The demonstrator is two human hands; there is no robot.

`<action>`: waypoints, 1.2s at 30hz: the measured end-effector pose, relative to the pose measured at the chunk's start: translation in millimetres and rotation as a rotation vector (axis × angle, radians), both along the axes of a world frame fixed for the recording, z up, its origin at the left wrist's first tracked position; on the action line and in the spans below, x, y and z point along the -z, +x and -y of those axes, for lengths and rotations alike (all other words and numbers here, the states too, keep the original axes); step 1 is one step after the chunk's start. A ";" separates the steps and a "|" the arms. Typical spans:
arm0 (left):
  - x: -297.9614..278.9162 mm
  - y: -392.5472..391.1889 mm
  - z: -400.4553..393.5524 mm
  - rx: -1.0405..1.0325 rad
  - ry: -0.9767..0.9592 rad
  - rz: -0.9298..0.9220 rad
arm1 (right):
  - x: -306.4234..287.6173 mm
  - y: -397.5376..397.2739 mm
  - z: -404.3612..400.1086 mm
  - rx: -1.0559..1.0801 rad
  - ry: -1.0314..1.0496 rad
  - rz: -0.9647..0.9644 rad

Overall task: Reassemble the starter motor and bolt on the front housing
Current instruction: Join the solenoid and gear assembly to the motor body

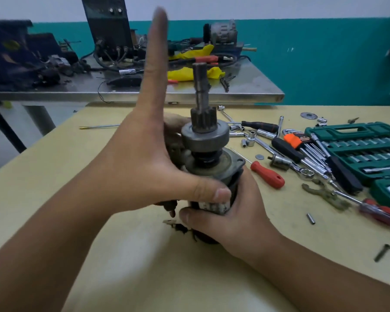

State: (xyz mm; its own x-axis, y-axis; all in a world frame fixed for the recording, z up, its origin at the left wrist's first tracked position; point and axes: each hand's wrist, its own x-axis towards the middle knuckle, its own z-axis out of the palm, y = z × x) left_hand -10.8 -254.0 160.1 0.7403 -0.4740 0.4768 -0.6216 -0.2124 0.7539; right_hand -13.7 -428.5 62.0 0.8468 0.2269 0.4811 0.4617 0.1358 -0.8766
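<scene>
Starter motor [208, 176] stands upright on the yellow table [126, 255], near centre. Its shaft [200, 84] points up, with the pinion gear [203, 121] and the drum-shaped clutch [205, 138] stacked below it. The lower body is mostly hidden by both hands; only a strip of worn label shows between them. The base is covered by the right wrist, so contact with the table cannot be confirmed.

Right hand [236, 212] grips the motor body from the right, thumb curled across the near face, fingers wrapped round the far side and out of sight.

Left hand [144, 163] is on the left side of the motor. Index finger is straight, pointing up, blurred at the tip. Thumb lies across the near face of the body, just above the right thumb. The other fingers go behind the motor; one fingertip shows beside the clutch, the rest hidden, so whether they clamp it cannot be told.

Small dark debris [178, 226] lies at the motor's foot, too unclear to name.

Right of the motor: a red-handled screwdriver [267, 174], loose sockets and ratchets, a hex key set [302, 143], and a green socket case [367, 149] cut off at the right edge. A bolt [382, 252] lies alone, near right. Far behind, a steel bench [189, 95] holds dark clutter, hard to make out.
</scene>
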 end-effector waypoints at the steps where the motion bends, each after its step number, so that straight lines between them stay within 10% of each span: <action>1: 2.2 -3.9 -2.3 -0.037 -0.015 -0.079 | 0.0 -0.1 -0.8 0.002 0.002 -0.004; 36: -20.1 -15.7 21.8 -0.073 0.321 -0.160 | 7.5 13.6 6.9 -0.209 0.097 -0.024</action>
